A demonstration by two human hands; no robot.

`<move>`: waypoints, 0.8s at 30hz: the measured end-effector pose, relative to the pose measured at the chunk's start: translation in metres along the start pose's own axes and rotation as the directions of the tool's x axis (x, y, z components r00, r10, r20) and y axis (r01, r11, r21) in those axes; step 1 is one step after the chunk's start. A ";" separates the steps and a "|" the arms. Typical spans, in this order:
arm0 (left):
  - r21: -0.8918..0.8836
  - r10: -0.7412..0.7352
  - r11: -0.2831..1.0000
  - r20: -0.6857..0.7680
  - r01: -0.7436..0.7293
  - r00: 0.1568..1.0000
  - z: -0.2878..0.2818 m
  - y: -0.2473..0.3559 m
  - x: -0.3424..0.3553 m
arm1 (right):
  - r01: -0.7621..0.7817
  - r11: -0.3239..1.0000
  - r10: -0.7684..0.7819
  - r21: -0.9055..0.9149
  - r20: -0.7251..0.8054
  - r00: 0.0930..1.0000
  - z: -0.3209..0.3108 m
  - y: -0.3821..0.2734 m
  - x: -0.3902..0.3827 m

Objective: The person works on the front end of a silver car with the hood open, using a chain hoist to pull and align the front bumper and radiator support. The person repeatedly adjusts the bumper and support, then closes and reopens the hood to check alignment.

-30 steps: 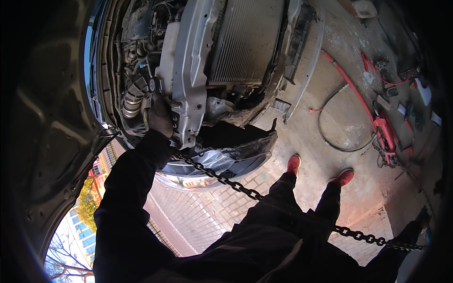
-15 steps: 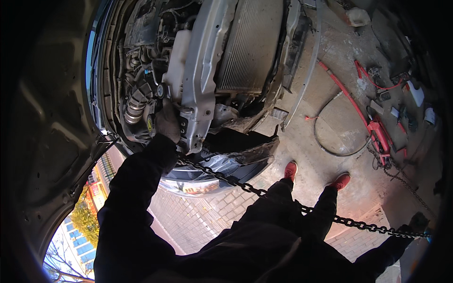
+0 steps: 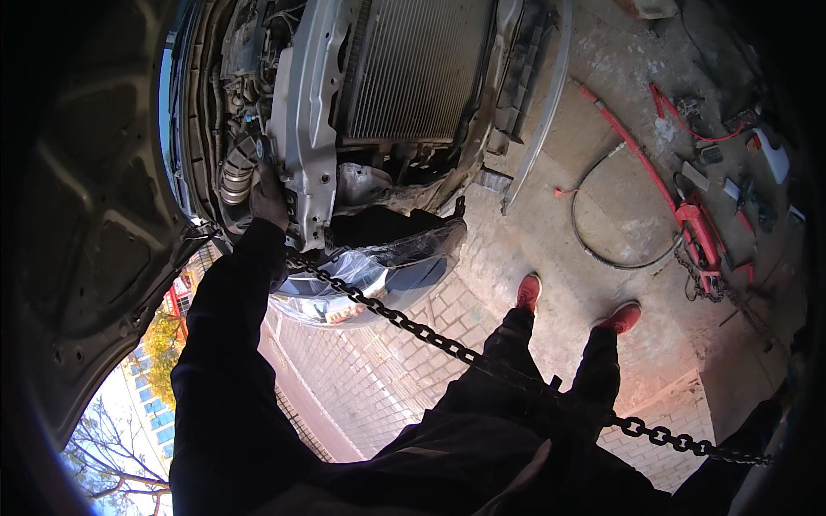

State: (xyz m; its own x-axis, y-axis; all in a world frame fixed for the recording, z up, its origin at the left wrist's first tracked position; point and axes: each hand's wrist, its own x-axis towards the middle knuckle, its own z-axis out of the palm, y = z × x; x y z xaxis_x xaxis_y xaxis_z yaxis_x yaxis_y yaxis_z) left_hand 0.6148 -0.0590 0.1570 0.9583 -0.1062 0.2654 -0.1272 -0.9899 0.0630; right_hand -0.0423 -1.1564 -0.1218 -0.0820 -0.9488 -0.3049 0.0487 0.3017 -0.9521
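My left hand [image 3: 269, 199], in a dark glove, reaches into the car's front corner beside the metal radiator support [image 3: 311, 146]. Its fingers are largely hidden among the parts there. A heavy steel chain [image 3: 404, 322] starts near my left wrist, at the end of that support. It slants across in front of my legs to the lower right. My right arm [image 3: 731, 460] stretches toward the right rim, where the chain passes over it. The right hand [image 3: 781, 397] is so dark at the picture's edge that its fingers do not show.
The radiator [image 3: 422, 69] sits exposed, with a headlamp [image 3: 348, 279] below. The raised hood [image 3: 95, 198] fills the left side. A red hydraulic ram [image 3: 701, 232] with a hose [image 3: 594, 245] lies on the concrete, near scattered tools and a white bottle [image 3: 770, 155]. Brick paving [image 3: 361, 370] borders it.
The car front has shifted left and up in view. My left hand stays at the support's end. The right hand has slipped further into the dark rim, and the chain's right part hangs lower.
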 end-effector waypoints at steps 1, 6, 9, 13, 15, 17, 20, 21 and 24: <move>-0.012 -0.032 0.999 0.028 0.032 0.999 -0.001 0.000 -0.001 | 0.005 1.000 -0.005 -0.001 -0.011 1.000 0.002 -0.001 -0.007; -0.086 -0.271 0.952 0.216 0.295 0.938 -0.003 0.001 0.001 | 0.007 0.998 -0.001 0.060 -0.091 0.996 0.008 -0.013 -0.077; -0.115 -0.082 0.988 0.186 0.105 0.979 0.003 -0.009 0.000 | 0.009 0.994 0.005 0.113 -0.130 0.991 0.009 -0.029 -0.130; 0.109 0.286 0.949 0.086 -0.294 0.954 0.013 -0.024 -0.006 | 0.005 0.974 0.019 0.225 -0.105 0.994 0.003 -0.064 -0.189; -0.019 0.188 0.982 0.207 -0.188 0.960 0.014 -0.023 -0.009 | -0.002 0.957 0.021 0.291 -0.061 0.998 -0.005 -0.085 -0.205; -0.160 0.149 0.981 0.226 -0.114 0.963 0.013 -0.015 -0.007 | -0.047 0.917 0.038 0.397 0.031 0.999 -0.016 -0.097 -0.211; -0.025 0.107 0.994 0.251 -0.104 0.962 0.006 0.003 -0.003 | -0.333 0.480 0.150 0.812 0.298 0.943 -0.025 -0.086 -0.204; -0.024 0.030 0.999 0.298 -0.024 0.954 0.003 0.007 0.000 | -0.445 -0.110 0.155 0.889 0.458 0.875 -0.025 -0.075 -0.201; -0.044 0.006 0.999 0.303 0.007 0.953 -0.004 0.018 0.000 | -0.470 0.769 0.278 0.433 0.437 0.856 -0.002 -0.027 -0.194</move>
State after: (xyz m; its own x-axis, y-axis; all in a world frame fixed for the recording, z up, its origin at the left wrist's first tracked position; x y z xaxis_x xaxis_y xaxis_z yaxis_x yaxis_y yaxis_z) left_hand 0.6119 -0.0769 0.1619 0.9900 -0.1361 -0.0384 -0.1313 -0.9856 0.1068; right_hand -0.0299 -0.9799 -0.0366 0.3781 -0.7687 -0.5158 0.5068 0.6382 -0.5795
